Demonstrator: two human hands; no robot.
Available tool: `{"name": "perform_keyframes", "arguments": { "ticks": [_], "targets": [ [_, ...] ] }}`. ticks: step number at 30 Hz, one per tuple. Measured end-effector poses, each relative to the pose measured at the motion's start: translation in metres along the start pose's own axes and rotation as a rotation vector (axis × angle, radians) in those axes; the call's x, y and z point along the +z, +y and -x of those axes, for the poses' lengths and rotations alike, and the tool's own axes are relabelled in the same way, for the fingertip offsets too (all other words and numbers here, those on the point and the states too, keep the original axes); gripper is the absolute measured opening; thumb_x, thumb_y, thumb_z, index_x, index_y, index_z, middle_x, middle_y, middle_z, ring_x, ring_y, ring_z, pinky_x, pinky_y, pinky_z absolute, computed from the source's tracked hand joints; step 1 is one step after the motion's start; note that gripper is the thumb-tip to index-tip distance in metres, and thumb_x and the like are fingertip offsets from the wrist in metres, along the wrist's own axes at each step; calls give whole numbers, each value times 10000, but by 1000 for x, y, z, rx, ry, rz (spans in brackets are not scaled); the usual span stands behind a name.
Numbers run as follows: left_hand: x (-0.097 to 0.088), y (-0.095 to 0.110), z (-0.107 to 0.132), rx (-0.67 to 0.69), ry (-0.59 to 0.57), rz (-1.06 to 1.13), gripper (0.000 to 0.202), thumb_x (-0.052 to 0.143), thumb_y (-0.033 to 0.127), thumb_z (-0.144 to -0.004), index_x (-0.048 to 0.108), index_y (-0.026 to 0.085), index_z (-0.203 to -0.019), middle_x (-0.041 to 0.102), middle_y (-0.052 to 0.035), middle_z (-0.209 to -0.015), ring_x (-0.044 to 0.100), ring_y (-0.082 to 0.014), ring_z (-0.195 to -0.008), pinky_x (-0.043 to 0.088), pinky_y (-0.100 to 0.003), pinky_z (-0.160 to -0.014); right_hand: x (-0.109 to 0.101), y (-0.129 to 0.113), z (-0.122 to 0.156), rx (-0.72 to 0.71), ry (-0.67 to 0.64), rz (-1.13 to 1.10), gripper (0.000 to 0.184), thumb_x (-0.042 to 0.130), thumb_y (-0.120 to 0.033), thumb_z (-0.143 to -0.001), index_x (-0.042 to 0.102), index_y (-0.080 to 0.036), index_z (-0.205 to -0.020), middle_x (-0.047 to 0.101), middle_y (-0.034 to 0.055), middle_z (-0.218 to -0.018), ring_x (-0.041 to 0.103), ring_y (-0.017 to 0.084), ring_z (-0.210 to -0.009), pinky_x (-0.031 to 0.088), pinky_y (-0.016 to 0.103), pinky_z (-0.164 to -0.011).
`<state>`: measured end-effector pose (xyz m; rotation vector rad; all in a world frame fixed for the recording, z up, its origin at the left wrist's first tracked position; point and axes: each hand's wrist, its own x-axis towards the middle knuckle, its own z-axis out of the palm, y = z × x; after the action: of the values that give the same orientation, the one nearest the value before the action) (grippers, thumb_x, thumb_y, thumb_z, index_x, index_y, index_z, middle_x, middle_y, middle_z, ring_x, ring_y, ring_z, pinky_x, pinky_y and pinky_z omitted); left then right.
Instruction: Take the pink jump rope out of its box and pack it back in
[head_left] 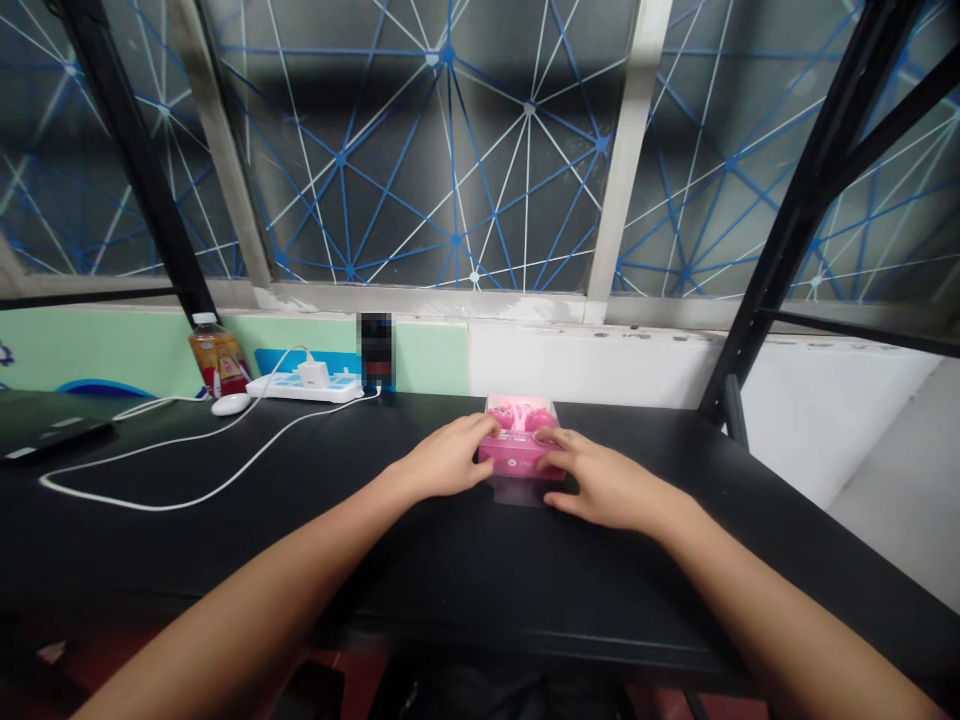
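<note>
A small pink box with a clear top sits on the black table, straight ahead of me. My left hand grips its left side, fingers curled against it. My right hand holds its right side, the fingers laid over the box's top and front edge. Pink items show through the clear lid. A clear flap lies on the table just in front of the box, between my hands.
At the back left stand a drink bottle, a white mouse and a white power strip with a plugged charger and a long white cable. A dark laptop lies at far left. A black rack post rises right.
</note>
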<state>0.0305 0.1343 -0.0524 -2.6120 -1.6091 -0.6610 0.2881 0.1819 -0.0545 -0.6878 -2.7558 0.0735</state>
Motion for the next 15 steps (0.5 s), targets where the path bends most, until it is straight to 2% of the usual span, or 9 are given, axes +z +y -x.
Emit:
{"name": "perform_keyframes", "arguments": {
  "ticks": [2,6,11,15],
  "targets": [
    [1,-2,-1,-22,-6,17,426,575,253,-822,501,234,-1242,564,-75,-1291,573,-258,-1147,462,-396,-975,0,2,1,17,-23,-41,369,693,-354,-778,647,-217,-1117,386,100,-1503,418,309,-1342,448,438,-1040],
    [4,-7,-1,-33,-16,25,464,578,261,-825,488,252,-1280,564,-74,-1302,589,-262,-1135,467,-393,-963,4,4,-1,11,-9,-9,332,663,-262,-787,653,-217,-1115,401,102,-1495,428,300,-1338,451,439,-1037],
    [6,-11,0,-26,-12,26,484,585,254,-827,485,260,-1301,556,-76,-1322,586,-255,-1143,461,-385,-967,8,4,-2,9,4,-16,427,704,-346,-766,638,-232,-1172,383,108,-1504,449,324,-1315,468,464,-1013],
    [5,-11,0,-27,-8,35,489,584,258,-830,484,259,-1309,561,-76,-1309,587,-249,-1130,463,-377,-954,7,3,-2,20,-7,4,407,699,-350,-779,638,-231,-1164,381,106,-1504,452,323,-1314,470,459,-1008]
  ]
}}
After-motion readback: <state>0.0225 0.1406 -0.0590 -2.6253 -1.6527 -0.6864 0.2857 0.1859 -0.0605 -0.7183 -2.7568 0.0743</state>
